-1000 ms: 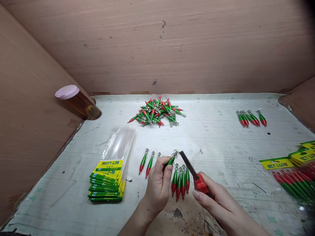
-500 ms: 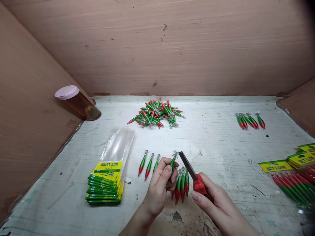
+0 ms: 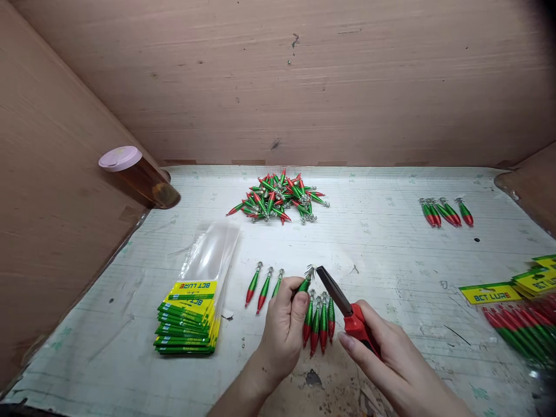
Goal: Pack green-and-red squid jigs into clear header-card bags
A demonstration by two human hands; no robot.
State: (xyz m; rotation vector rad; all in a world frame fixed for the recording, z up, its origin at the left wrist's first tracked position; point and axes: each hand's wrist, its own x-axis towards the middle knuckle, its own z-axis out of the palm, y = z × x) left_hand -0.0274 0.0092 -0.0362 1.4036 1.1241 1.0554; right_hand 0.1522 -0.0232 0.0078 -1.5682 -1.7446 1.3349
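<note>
My left hand [image 3: 284, 327] is closed around a green fishing lure [image 3: 306, 282], its crown of hooks pointing up and away. In my right hand [image 3: 386, 353] are red-handled scissors [image 3: 356, 324], their dark blades together and the tip right beside the hooks; whether they touch I cannot tell. Several green and red lures [image 3: 322, 327] lie side by side on the table between my hands. Left of my left hand, three more lures [image 3: 263, 292] rest in a loose row, the nearest one partly hidden by my fingers.
A pile of lures [image 3: 278, 197] lies at the back. Clear packets with yellow header cards [image 3: 191, 318] are stacked at left, near a tilted jar with a pink lid [image 3: 120, 158]. Several lures [image 3: 447, 212] lie far right, above filled packets [image 3: 490, 293]. Cardboard walls [image 3: 278, 87] surround the table.
My left hand has turned the lure slightly, the thumb now more upright along it. The scissors stay with their tip by the hooks. The whole view has shifted a little.
</note>
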